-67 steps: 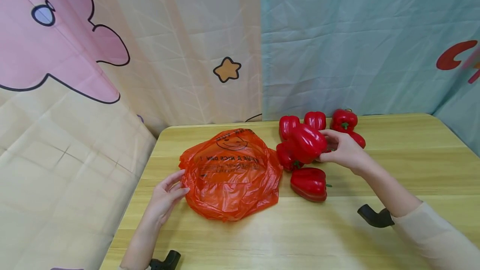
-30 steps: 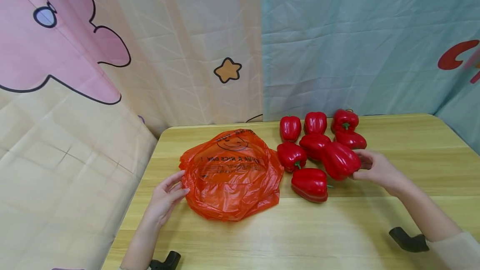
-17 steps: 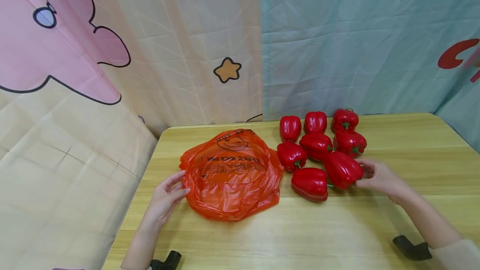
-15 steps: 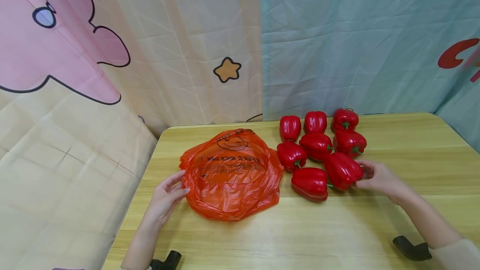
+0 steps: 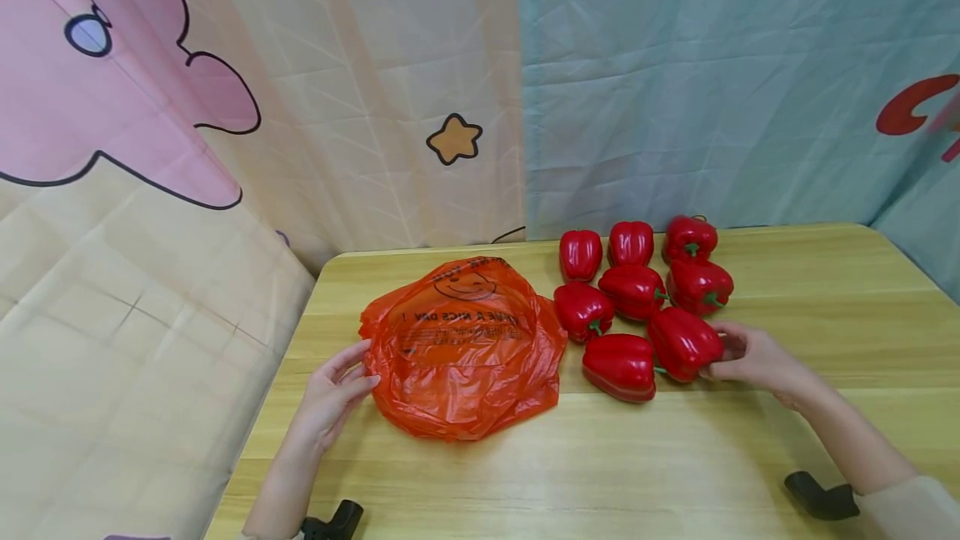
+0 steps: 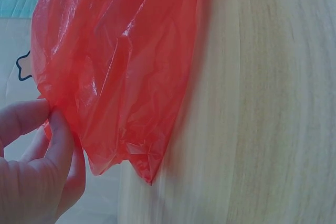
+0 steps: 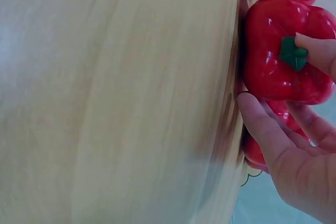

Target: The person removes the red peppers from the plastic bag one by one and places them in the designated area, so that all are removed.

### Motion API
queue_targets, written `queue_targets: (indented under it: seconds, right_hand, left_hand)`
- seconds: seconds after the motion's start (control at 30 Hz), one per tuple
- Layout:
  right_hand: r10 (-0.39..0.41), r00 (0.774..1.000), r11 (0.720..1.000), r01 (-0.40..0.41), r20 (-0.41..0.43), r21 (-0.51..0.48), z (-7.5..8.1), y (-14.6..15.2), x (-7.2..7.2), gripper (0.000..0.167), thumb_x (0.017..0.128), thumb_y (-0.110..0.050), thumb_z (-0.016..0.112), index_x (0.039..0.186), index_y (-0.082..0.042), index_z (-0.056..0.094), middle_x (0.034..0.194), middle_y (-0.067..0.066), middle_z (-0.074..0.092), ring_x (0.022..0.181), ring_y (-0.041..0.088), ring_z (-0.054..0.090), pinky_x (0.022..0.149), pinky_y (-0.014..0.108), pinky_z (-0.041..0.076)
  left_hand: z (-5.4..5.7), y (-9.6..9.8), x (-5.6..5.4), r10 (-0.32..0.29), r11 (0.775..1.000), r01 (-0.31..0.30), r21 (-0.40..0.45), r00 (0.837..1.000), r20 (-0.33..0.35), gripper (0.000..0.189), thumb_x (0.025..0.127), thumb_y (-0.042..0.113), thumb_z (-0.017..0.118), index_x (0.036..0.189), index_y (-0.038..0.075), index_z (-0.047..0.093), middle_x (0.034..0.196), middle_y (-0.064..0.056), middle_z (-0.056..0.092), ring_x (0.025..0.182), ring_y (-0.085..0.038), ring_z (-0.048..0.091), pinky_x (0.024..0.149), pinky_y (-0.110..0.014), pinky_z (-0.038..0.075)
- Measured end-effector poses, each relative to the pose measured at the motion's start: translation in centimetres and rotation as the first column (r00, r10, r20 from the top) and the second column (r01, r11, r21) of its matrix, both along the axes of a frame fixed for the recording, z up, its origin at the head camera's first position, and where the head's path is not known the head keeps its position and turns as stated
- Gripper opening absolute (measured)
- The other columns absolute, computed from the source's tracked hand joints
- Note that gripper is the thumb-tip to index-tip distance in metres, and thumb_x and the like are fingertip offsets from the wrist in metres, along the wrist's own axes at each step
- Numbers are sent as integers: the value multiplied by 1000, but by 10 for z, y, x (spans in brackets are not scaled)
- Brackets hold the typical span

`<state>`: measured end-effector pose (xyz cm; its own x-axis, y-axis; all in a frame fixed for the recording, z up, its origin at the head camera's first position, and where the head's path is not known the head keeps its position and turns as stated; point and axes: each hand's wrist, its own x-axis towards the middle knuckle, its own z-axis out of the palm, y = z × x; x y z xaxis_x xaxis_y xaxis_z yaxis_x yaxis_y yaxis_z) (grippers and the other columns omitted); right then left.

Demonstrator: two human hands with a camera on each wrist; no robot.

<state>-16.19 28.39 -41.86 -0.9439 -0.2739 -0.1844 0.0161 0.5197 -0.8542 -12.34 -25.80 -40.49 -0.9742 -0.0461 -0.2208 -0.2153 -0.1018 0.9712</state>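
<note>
On the left of the table lies a thin red-orange plastic bag (image 5: pixel 461 357), its mouth spread wide. At its left edge my left hand (image 5: pixel 336 394) pinches the film between thumb and fingers, and the left wrist view shows the bag's side (image 6: pixel 131 66) hanging from that grip. On the right, my right hand (image 5: pixel 757 361) holds a glossy red bell pepper (image 5: pixel 684 344) by its near right end. In the right wrist view my thumb touches the green stem (image 7: pixel 294 53) and the other fingers lie along the pepper's side. This pepper sits against its neighbours.
Several more red bell peppers stand grouped between the bag and my right hand, among them one in front (image 5: pixel 618 367) and one at the back (image 5: pixel 690 237). The wooden table (image 5: pixel 600 473) ends at a patterned curtain (image 5: pixel 420 90) behind.
My right hand has carried the bell pepper from above the group rightward and down to the group's right front. It then shifts slightly left. My left hand and the bag stay put.
</note>
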Motion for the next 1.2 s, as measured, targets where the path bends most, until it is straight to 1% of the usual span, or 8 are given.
queue_targets:
  seconds: [0.17,0.3,0.37,0.6,0.87,1.1,1.2]
  right_hand:
    - [32,999,999,-32,6,-32,-1,2,0,64,82,-10,67,131,15,35,113,25,57,88,7,58,70,28,53]
    - [55,998,997,-54,13,-55,-1,5,0,63,82,-11,68,131,14,36,114,25,56,88,5,59,71,29,54]
    - [56,998,997,-56,13,-52,-1,6,-1,63,82,-12,68,131,13,37,114,25,57,88,6,59,71,29,54]
    - [57,998,998,-56,12,-29,0,7,-3,63,82,-15,68,131,12,38,112,23,57,89,16,59,70,31,54]
    - [70,997,997,-70,11,-26,0,10,-4,61,83,-15,67,130,11,39,112,23,56,91,20,59,70,31,54]
    - [60,998,998,-60,17,-20,1,11,-3,62,84,-15,67,132,11,37,115,26,54,94,26,60,71,31,54]
    - [62,998,998,-61,16,-17,2,13,-3,62,86,-16,66,133,10,36,118,28,52,96,28,60,71,32,55]
  left_hand:
    - [1,0,0,3,1000,-3,-14,1000,-1,54,83,-13,57,134,-1,43,118,-2,49,98,-8,59,83,-24,52]
    - [3,0,1,4,1000,-4,-9,1000,-1,54,84,-13,56,134,-2,42,119,-2,48,98,-8,59,83,-24,52]
    - [3,0,1,4,1000,-4,-8,1000,-4,54,84,-13,56,134,-2,42,119,-2,48,98,-8,59,83,-24,52]
    - [2,0,1,6,1000,-6,-21,1000,5,55,84,-13,56,135,-2,41,120,-3,47,98,-7,59,83,-24,51]
    - [3,0,2,8,1000,-8,-23,1000,9,56,84,-13,56,136,-4,38,122,-4,46,99,-7,59,83,-24,51]
    - [3,1,2,-10,1000,9,-16,1000,-16,56,83,-13,57,135,0,41,121,-1,47,99,-8,59,83,-24,52]
    - [3,1,2,-8,1000,7,-14,1000,-24,56,82,-14,57,134,0,41,119,0,49,99,-9,59,82,-24,52]
